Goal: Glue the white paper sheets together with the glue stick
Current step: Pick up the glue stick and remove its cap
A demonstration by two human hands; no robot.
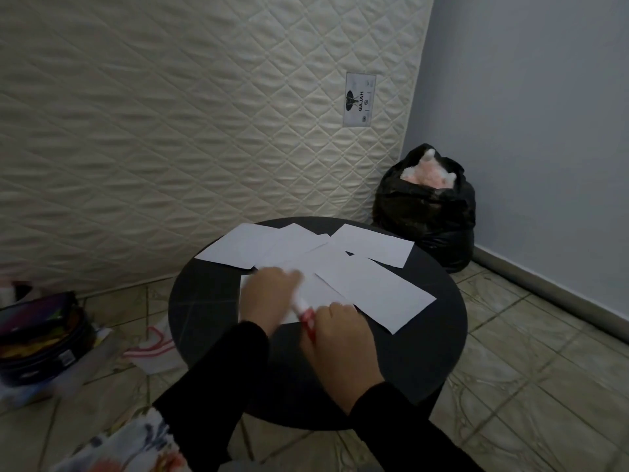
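Note:
Several white paper sheets (374, 294) lie spread and overlapping on a round black table (425, 352). A red and white glue stick (306, 318) is held between my hands above the near sheets. My right hand (340, 338) grips its red body. My left hand (272, 291), blurred by motion, is curled round the stick's white end over a sheet. Both of my sleeves are black.
A quilted mattress (170, 131) leans upright behind the table. A stuffed black bag (425, 206) sits on the tiled floor at the back right by the wall. An open case of coloured items (41, 335) and a white bag (153, 345) lie on the floor at left.

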